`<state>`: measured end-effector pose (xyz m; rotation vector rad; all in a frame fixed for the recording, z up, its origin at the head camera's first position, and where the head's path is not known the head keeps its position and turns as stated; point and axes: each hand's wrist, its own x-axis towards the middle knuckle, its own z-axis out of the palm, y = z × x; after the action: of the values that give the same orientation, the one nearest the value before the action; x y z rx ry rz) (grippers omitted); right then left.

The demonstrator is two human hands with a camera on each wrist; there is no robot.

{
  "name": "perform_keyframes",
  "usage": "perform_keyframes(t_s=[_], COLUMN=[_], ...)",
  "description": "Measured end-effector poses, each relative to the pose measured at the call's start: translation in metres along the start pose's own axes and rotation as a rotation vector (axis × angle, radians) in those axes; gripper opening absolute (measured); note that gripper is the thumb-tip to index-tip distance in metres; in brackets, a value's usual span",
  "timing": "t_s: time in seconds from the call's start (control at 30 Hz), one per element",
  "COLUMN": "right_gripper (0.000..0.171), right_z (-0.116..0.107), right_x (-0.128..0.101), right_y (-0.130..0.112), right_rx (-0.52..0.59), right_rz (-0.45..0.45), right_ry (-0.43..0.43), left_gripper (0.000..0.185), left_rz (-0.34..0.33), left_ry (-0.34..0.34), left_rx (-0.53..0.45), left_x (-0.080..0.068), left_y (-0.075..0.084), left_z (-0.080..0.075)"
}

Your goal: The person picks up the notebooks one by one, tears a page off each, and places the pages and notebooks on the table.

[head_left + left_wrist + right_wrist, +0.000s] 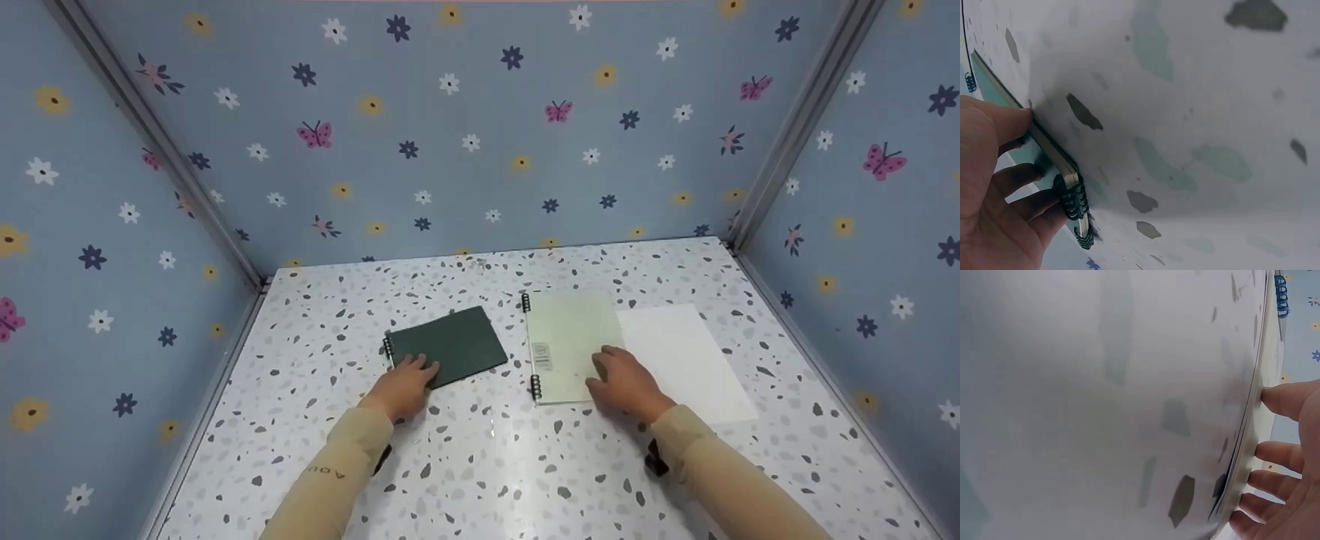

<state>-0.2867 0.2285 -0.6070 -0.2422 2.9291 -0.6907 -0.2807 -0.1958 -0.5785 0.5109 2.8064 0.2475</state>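
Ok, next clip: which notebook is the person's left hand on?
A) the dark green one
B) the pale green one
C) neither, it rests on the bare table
A: the left hand grips the near corner of the dark green notebook, while the right hand rests on the pale green notebook.

The head view is bright and sharp, with even light from above. A small shiny glare sits on the table (491, 431) near the person, and shadows are soft. Both wrist views are darker, greyish and blurry (the table spots look smeared), and they bend at the edges.
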Motion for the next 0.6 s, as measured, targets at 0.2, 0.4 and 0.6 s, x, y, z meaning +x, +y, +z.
perform_keyframes(t_s=[0.2,0.4,0.6], right_gripper=[0.061,0.062,0.06], right_z=[-0.002,-0.003,-0.003], right_x=[0.001,0.002,0.003], right_y=[0.003,0.004,-0.001], right_rx=[0.014,0.003,-0.018], right_rz=[0.009,0.005,0.009], right_ry=[-0.026,-0.021,-0.018], left_gripper=[0.053,0.05,0.051], left_rz=[0.082,0.135,0.137], left_ry=[-0.03,-0.009,-0.022], left_rx=[-0.011,-0.031,-0.036], left_x=[-0.001,-0.011,-0.018], left_y=[0.014,0.021,0.027], left_z=[0.002,0.008,0.013])
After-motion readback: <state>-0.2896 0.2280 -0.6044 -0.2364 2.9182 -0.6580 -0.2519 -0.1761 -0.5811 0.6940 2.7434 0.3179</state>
